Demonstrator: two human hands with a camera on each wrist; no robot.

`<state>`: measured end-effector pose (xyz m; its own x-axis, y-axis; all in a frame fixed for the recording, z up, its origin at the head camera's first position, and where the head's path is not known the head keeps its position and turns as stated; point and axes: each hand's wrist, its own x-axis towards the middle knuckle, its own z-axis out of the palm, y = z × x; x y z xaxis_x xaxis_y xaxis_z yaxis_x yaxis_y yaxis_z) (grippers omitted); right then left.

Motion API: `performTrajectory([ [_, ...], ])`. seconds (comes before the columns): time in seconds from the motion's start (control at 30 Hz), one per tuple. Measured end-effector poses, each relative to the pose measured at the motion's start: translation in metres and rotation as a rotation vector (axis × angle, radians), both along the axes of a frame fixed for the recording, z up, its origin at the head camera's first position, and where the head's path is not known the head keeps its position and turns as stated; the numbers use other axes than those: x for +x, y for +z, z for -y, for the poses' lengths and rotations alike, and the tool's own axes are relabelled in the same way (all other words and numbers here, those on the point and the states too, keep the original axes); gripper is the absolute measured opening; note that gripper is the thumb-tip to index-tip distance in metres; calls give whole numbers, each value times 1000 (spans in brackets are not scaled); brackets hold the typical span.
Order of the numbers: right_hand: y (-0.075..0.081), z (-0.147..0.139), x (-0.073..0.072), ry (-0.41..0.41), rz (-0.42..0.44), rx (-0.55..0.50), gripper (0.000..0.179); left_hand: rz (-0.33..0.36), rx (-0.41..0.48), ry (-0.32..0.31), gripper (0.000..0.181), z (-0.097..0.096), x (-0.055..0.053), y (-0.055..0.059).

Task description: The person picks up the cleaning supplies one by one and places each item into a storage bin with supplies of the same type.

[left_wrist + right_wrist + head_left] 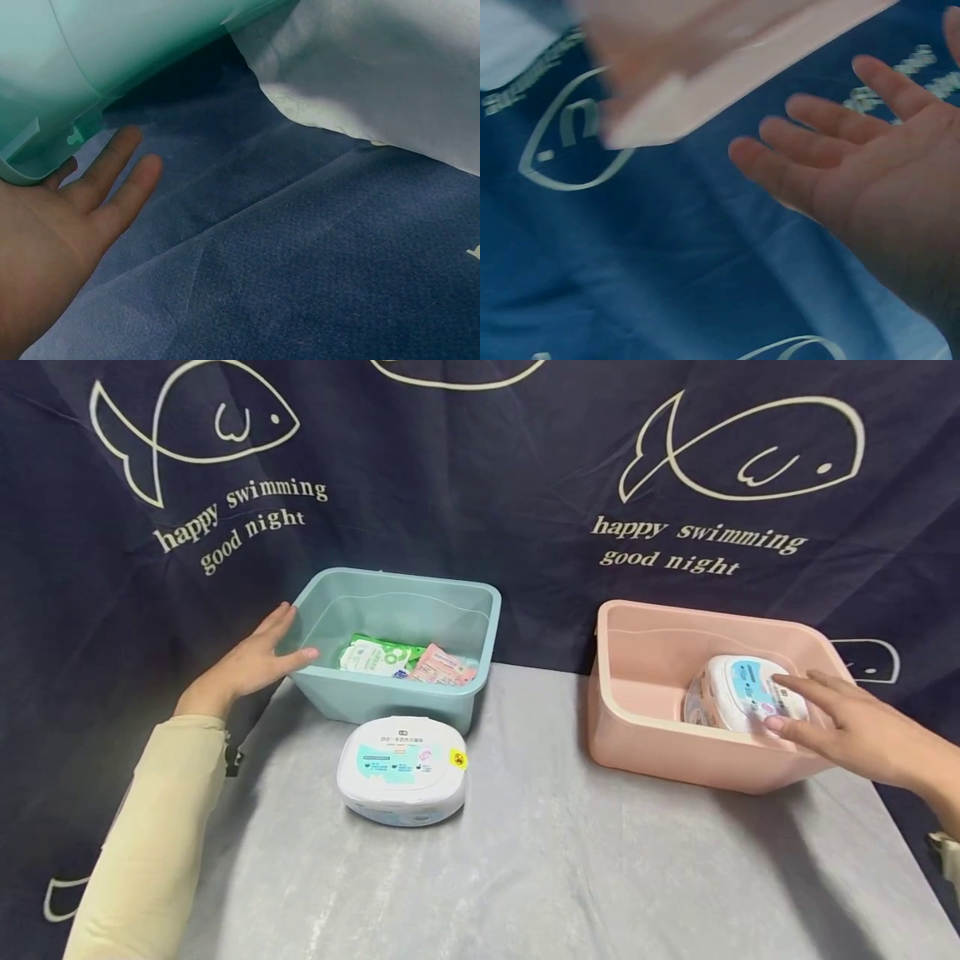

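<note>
My right hand (862,727) spreads its fingers over a tilted white lidded tub (746,689) inside the pink bin (652,747); contact I can't confirm. My left hand (251,664), also spread and holding nothing, is at the blue bin's (322,702) outer rim. I judge the step to be handling that tub: lifting calls for curled fingers, releasing for clearing the pink rim in the way. Inward from my left hand are green (382,657) and pink packets (442,668) and, on the tabletop (540,860), an oval tub (405,764)
</note>
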<state>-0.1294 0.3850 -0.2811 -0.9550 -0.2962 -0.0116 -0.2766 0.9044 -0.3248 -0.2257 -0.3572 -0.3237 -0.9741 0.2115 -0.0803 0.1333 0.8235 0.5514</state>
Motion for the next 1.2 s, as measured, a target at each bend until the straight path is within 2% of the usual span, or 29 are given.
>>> performTrajectory([
  [0.23,-32,-46,-3,-100,29,-71,96,-12,-2,-8,98,-2,-1,3],
  [0.37,-49,-66,-5,-103,21,-100,101,-15,-16,15,97,-3,0,2],
  [0.47,-58,-80,-4,-105,-10,-103,100,-49,-19,52,96,-5,2,-2],
  [0.57,-63,-87,-3,-107,-31,-118,98,-118,0,124,91,-7,9,-10],
  [0.67,-64,-85,-3,-116,-31,-116,97,-176,44,188,84,-8,24,-20],
  [0.77,-62,-82,-3,-125,-28,-115,95,-174,123,206,83,-9,40,-32],
  [0.9,-61,-81,-1,-137,-23,-121,94,-80,227,141,85,-16,66,-55],
  [1.0,-60,-81,-2,-133,-16,-131,94,-23,242,37,83,-30,92,-75],
  [1.1,-60,-82,-2,-119,-12,-146,95,-58,292,-107,87,-46,113,-93],
  [1.13,-59,-82,-2,-116,-12,-151,95,-73,332,-159,91,-52,118,-98],
  [1.2,-59,-82,-1,-113,-14,-159,95,-99,368,-220,103,-62,124,-105],
])
